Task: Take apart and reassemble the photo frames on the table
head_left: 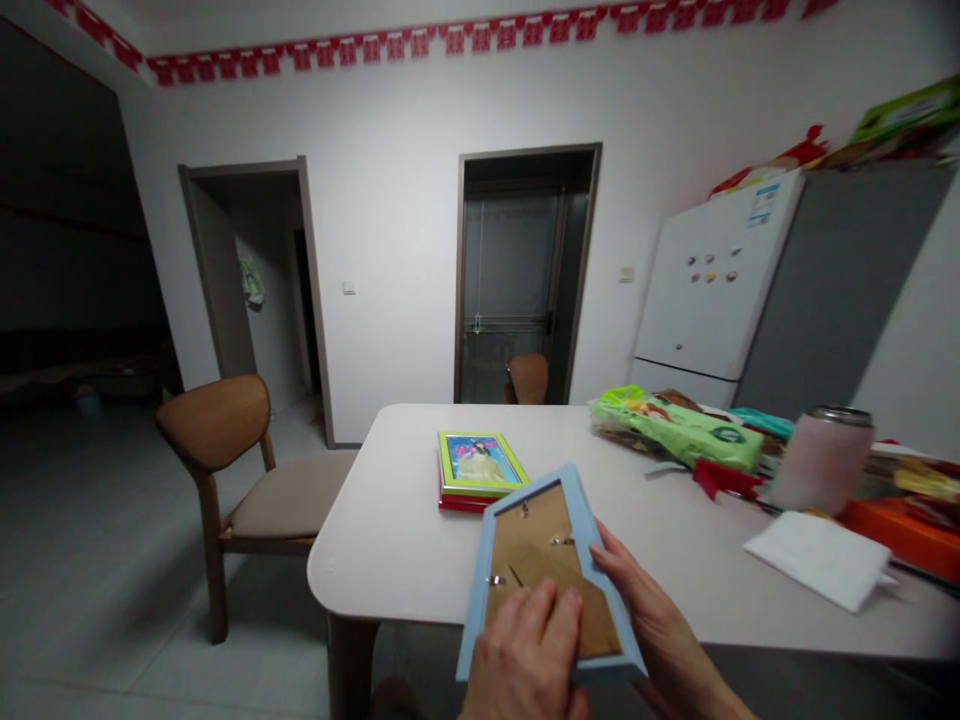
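Note:
A light blue picture frame (577,500) is tilted above the near edge of the table, its brown backing board (541,555) facing me. Small metal clips and a dark stand slot or pin show on the board. My right hand (645,600) grips the frame's right side, thumb on the edge and the other fingers mostly hidden behind. Across the lower part of the backing lie the bent fingers of my left hand (529,650); its thumb is mostly hidden. Beyond the frame, a green picture frame (480,462) with a princess picture lies on a red one (459,503).
On the table's (390,560) right side are a green package (675,425), a pink jar (825,460), white folded tissue (821,555) and an orange box (904,535). A wooden chair (262,490) stands left. A fridge (712,280) is behind at right.

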`<state>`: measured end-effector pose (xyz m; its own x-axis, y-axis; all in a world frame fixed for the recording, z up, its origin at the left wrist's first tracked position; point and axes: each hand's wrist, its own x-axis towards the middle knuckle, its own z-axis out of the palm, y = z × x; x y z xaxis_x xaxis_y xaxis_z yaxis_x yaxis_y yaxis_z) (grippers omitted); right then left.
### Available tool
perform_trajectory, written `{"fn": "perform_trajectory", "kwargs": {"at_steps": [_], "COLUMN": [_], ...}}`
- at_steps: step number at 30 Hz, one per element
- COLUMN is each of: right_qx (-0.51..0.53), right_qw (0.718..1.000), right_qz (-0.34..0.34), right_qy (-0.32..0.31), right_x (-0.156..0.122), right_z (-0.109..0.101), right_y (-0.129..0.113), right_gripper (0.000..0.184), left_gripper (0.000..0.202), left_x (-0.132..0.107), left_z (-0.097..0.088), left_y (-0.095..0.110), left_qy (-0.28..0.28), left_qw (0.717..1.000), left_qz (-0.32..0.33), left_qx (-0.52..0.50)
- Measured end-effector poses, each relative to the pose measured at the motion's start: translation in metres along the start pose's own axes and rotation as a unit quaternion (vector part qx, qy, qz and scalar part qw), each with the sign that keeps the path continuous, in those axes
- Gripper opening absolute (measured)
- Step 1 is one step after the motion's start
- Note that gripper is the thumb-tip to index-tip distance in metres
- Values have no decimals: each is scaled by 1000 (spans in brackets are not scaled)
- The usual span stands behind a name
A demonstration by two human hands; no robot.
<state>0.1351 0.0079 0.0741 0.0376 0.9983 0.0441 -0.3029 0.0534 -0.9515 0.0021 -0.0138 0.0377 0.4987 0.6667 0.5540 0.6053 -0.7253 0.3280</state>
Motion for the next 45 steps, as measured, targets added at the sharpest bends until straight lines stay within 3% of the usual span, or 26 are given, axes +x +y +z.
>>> {"fn": "perform_trajectory", "kwargs": {"at_steps": [2, 5, 8, 10, 15, 18, 20, 24, 26, 30, 34, 40, 45], "right_qx": [-3, -48, -181, -317, -575, -640, -653, -659, -665, -689, -703, -635, -638], "right_qw": [999, 994, 977, 945, 816, 763, 747, 736, 731, 712, 691, 720, 723], "right_qz": [37, 67, 51, 20, -53, -90, -123, -134, -127, -124, -163, -229, -221], "right_qy": [-22, -77, -100, -80, -26, -3, -16, -82, -84, -60, -46, -160, -149], "right_x": [-2, 14, 40, 54, 66, 65, 67, 72, 73, 72, 65, 51, 55], "right_z": [-8, -25, -43, -52, -60, -58, -57, -53, -49, -44, -31, 18, 35], "right_y": [8, 24, 43, 53, 65, 64, 63, 63, 62, 61, 62, 77, 85], "right_gripper": [57, 51, 46, 41, 33, 41, 48, 31, 27, 27, 26, 23, 22], "left_gripper": [56, 38, 26, 22, 20, 27, 36, 53, 56, 60, 60, 54, 55], "left_x": [-11, -19, -20, -20, -21, -20, -18, -12, -11, -16, -20, -18, -17], "left_z": [14, 38, 56, 66, 76, 62, 45, 17, 13, 20, 24, 23, 23], "left_y": [-2, -5, -8, -12, -25, -30, -34, -56, -70, -89, -93, -91, -90], "left_qy": [-6, 48, 84, 92, 69, -22, -75, -58, -51, -30, -13, -7, -11], "left_qw": [996, 983, 973, 970, 973, 988, 994, 973, 962, 962, 963, 965, 964], "left_qz": [-1, -25, -10, 6, 45, 51, 2, -218, -269, -268, -264, -260, -263], "left_qx": [84, 174, 216, 224, 215, 145, 77, 43, 22, -36, -49, -27, -31]}}
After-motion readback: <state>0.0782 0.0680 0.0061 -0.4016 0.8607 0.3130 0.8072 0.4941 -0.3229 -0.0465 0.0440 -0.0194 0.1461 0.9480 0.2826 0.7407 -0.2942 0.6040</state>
